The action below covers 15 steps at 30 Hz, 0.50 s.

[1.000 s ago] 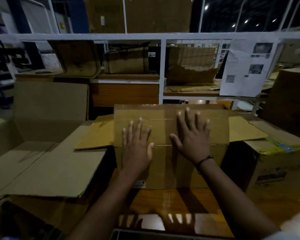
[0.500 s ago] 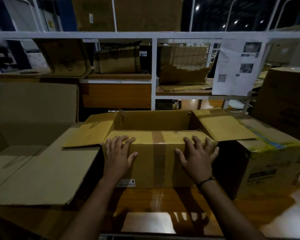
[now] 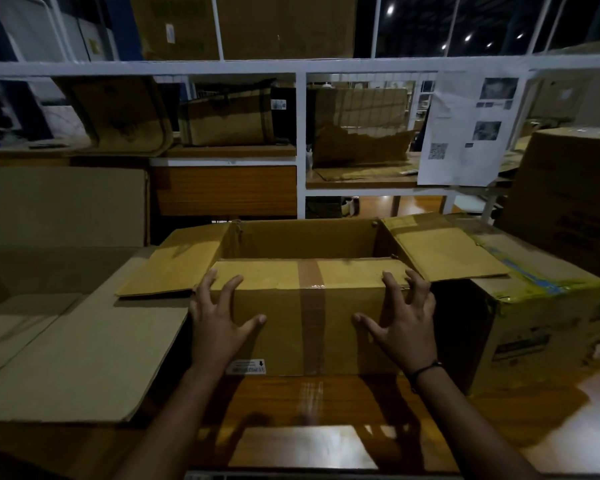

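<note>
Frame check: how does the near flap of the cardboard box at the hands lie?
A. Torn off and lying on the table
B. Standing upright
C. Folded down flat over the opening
C: the near flap lies flat over the front part of the cardboard box, with the left hand and right hand at its front corners.

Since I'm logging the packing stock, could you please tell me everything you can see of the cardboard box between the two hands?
The cardboard box is brown corrugated board, upright on a glossy wooden table. Its top is open: the left flap and right flap splay outward, the near flap lies folded inward. Brown tape runs down that flap and the front face; a white label sits low on the front. The left hand and right hand press its near top corners.
</note>
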Each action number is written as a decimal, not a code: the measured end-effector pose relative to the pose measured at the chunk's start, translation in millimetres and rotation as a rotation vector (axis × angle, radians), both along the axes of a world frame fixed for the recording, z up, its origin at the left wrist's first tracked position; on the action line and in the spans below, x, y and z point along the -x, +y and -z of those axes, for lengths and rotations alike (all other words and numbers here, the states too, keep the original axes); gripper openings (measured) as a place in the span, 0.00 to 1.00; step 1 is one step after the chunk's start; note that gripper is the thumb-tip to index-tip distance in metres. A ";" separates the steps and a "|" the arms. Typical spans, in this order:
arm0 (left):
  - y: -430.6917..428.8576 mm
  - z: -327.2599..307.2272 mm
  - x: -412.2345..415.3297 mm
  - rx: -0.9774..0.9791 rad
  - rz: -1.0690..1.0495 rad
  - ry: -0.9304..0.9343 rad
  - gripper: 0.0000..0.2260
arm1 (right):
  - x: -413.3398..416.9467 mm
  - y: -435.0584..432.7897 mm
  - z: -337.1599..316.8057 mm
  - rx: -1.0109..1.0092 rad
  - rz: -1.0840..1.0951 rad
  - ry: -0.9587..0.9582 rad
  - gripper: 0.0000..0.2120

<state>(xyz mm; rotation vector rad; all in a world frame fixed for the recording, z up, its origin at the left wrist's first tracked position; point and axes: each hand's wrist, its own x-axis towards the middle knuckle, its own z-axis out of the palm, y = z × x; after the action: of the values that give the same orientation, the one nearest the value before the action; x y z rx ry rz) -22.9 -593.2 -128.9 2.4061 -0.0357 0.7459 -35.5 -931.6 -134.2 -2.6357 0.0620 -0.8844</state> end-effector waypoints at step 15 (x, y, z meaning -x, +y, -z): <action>-0.4 -16.0 1.7 -0.032 -0.014 0.011 0.41 | -3.5 -11.5 -3.4 -0.063 -0.072 -0.095 0.40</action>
<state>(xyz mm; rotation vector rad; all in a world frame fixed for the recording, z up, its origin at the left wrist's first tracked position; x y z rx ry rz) -24.7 -593.5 -112.9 2.4426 -0.0264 0.7443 -32.0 -943.0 -130.8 -2.5179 -0.0291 -0.9653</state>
